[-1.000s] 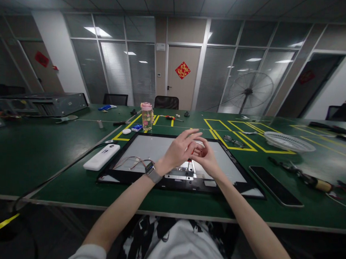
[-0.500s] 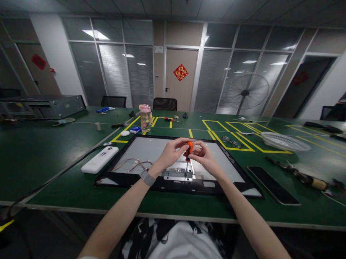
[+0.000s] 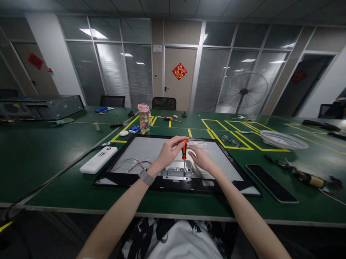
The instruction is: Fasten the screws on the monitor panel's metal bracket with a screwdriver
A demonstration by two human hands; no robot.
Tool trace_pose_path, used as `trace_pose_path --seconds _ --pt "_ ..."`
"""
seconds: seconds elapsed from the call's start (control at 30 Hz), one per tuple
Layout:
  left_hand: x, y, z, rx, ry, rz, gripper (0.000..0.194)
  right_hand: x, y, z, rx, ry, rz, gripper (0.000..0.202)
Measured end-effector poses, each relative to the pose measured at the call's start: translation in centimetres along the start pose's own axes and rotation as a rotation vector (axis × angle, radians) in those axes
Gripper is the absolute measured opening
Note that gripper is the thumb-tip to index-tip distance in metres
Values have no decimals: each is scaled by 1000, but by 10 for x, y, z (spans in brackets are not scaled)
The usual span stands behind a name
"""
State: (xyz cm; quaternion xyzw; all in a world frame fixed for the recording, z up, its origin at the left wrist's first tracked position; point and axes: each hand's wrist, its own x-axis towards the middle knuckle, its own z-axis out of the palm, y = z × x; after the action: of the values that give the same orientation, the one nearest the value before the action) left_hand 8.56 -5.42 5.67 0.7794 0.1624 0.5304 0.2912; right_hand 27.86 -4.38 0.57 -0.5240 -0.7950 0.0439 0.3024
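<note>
Left hand [image 3: 169,152]: pinching orange-and-black screwdriver [image 3: 184,151], frame centre | Right hand [image 3: 202,159]: loosely curved, seemingly empty, just beside | Risk: skidding off silver metal bracket [image 3: 173,174] onto white, black-framed panel [image 3: 143,146] if tilted

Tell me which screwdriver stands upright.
The orange screwdriver in the left hand, pointing down at the metal bracket; the red-handled one lies flat on the green table.

Left grip [image 3: 170,151] curled, right grip [image 3: 203,160] loose
</note>
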Motion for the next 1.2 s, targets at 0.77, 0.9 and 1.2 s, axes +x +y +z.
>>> trace_pose_path --seconds 0.77,0.9,1.2 --pt "-1 2 3 -163 11 -40 28 -13 34 16 -126 -352 48 54" --pt "-2 -2 5 -181 24 -100 27 -14 31 17 -67 -329 22 54" --pt "-2 -6 7 -33 125 3 25 -12 32 18 -75 -437 56 60"
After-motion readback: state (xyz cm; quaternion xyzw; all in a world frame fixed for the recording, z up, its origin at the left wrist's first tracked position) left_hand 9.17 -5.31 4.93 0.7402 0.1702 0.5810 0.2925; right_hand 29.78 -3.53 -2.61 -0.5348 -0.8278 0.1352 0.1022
